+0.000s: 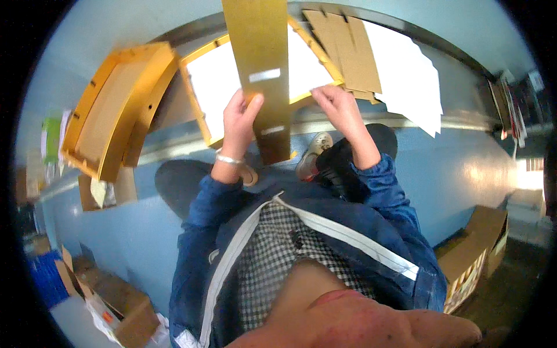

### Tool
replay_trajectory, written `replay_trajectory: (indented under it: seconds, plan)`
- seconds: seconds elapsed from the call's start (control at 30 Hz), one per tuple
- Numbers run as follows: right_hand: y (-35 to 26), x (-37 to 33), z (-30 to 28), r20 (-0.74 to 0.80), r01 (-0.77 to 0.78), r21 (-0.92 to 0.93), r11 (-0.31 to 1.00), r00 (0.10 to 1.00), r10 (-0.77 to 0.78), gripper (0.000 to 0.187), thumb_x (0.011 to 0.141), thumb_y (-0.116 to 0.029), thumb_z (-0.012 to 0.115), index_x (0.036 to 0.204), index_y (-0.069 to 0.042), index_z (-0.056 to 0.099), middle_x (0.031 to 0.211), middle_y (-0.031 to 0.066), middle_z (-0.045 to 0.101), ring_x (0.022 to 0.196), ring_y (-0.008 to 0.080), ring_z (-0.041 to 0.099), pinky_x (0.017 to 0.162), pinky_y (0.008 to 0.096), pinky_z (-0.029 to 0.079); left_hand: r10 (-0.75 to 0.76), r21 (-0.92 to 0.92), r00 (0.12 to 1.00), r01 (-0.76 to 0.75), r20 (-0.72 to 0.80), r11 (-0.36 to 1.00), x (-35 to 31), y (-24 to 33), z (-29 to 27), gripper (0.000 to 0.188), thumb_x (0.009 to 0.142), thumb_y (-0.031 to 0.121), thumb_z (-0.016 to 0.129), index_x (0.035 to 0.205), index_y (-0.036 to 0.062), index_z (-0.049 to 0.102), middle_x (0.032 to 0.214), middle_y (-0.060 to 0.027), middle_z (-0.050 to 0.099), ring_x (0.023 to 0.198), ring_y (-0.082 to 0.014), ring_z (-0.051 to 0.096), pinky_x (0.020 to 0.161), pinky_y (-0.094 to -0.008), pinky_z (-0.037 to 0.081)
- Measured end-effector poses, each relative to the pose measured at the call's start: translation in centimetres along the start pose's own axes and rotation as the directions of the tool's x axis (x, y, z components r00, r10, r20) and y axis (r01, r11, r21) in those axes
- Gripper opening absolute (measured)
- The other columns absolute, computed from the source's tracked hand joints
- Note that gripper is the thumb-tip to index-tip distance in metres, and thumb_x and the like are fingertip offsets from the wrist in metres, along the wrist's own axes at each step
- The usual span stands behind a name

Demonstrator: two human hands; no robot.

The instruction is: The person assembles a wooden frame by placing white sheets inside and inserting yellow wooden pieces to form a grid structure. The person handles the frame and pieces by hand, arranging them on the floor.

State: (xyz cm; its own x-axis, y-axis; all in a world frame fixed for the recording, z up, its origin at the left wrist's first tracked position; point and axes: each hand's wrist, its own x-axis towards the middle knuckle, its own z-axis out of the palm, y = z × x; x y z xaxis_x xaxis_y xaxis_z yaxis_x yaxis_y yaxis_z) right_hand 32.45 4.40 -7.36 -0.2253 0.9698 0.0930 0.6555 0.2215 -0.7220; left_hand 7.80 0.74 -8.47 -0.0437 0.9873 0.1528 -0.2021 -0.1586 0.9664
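Observation:
A long, flat olive-gold cardboard panel (260,52) with two whitish slots or patches stands lengthwise in front of me. My left hand (239,119) grips its left edge, the thumb lying on its face. Behind it lies a shallow yellow box frame (196,95) lined with a white sheet (217,72); the panel hides its middle. On the panel's right side, apart from it, is my right hand (339,110). Its fingers are pinched together at the frame's near right edge, and whatever is between them is too small to make out.
Another yellow box (125,110) sits tilted at the left of the bench. Brown cardboard pieces (348,52) and white sheets (406,75) are stacked at the right. Open cartons (130,316) stand on the floor at lower left, with another carton (473,243) at lower right.

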Motion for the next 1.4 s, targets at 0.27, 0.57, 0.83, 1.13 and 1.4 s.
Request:
replay_trajectory:
  seconds: [0.27,0.57,0.83,1.13,1.4]
  plan:
    - [-6.3,3.4,-2.5,-0.057,0.292,0.626,0.723,0.942,-0.33,0.024,0.092,-0.029,0.069,0.102,-0.006,0.068,0.092,0.0039,0.068,0.089,0.0118,0.061,0.081,0.0301,0.05,0.062,0.352,0.998,-0.056,-0.006,0.934,0.4,2.9,-1.3,0.023,0.1,0.017,0.06,0.118,0.0027,0.062,0.109,-0.0049,0.065,0.096,-0.0122,0.059,0.084,-0.0273,0.049]
    - [-6.8,-1.8,-4.7,0.045,0.295,0.787,0.543,0.849,-0.527,0.03,0.099,-0.031,0.062,0.106,-0.002,0.064,0.092,0.0023,0.066,0.088,0.0127,0.058,0.08,0.0308,0.049,0.178,-0.324,0.85,-0.009,0.496,0.946,1.6,5.6,-1.6,0.047,0.099,0.022,0.058,0.14,0.0019,0.047,0.136,-0.0144,0.055,0.122,-0.0259,0.056,0.103,-0.0408,0.046]
    - [-5.6,0.0,-1.3,-0.134,0.235,0.786,0.572,0.968,-0.213,0.026,0.098,-0.026,0.059,0.104,-0.001,0.064,0.087,0.003,0.064,0.08,0.0125,0.059,0.074,0.0287,0.051,-0.028,-0.205,0.993,0.052,0.115,0.977,3.6,7.0,4.4,0.031,0.103,0.024,0.052,0.125,0.0021,0.054,0.119,-0.0103,0.062,0.109,-0.0204,0.062,0.095,-0.0347,0.052]
    - [-0.3,-1.2,2.1,0.07,0.309,0.522,0.795,0.913,-0.401,0.02,0.094,-0.022,0.061,0.094,-0.002,0.06,0.086,0.0082,0.066,0.076,0.018,0.063,0.069,0.0342,0.052,0.144,0.11,0.986,-0.134,-0.087,0.985,3.2,4.0,3.1,0.042,0.106,0.025,0.044,0.137,-0.0025,0.047,0.133,-0.0139,0.053,0.119,-0.0214,0.055,0.098,-0.0336,0.048]
    - [-0.7,1.2,-0.5,-0.084,0.122,0.684,0.72,0.992,-0.089,0.023,0.099,-0.026,0.059,0.111,-0.006,0.063,0.096,0.0013,0.063,0.088,0.0108,0.057,0.078,0.0301,0.05,-0.094,0.11,0.995,0.092,0.022,0.99,0.1,1.2,4.0,0.028,0.099,0.02,0.06,0.119,0.0004,0.059,0.111,-0.0078,0.065,0.098,-0.0167,0.063,0.08,-0.0296,0.053]
